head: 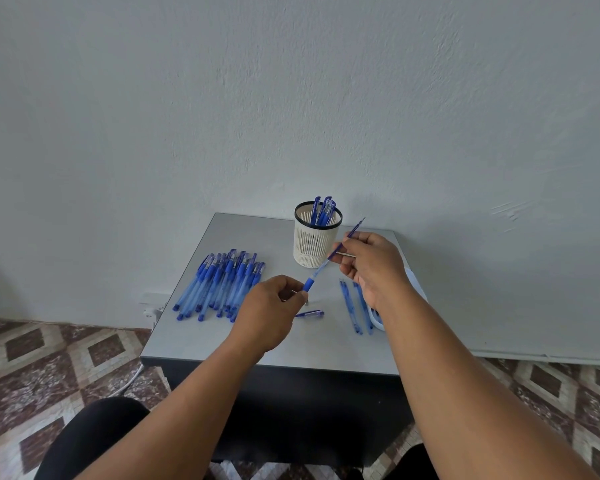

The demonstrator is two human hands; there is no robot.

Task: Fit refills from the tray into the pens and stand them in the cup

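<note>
Two hands (271, 306) (371, 261) w/ fingers clamped on 1 pen (317, 273), 2 refills (355, 306) loose

A small grey table (257, 344) is standing against the wall. Lying on it are a heap of blue pens (219, 285), a slatted cup (314, 242), a loose cap (309, 313), refills (355, 306) and a white tray (378, 322).

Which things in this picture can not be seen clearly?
Head view:
- Tray: mostly hidden behind the right hand and forearm; its contents cannot be seen.
- Pen barrel: the left hand hides its lower end.
- Cup: pen count inside unclear, they overlap.
</note>
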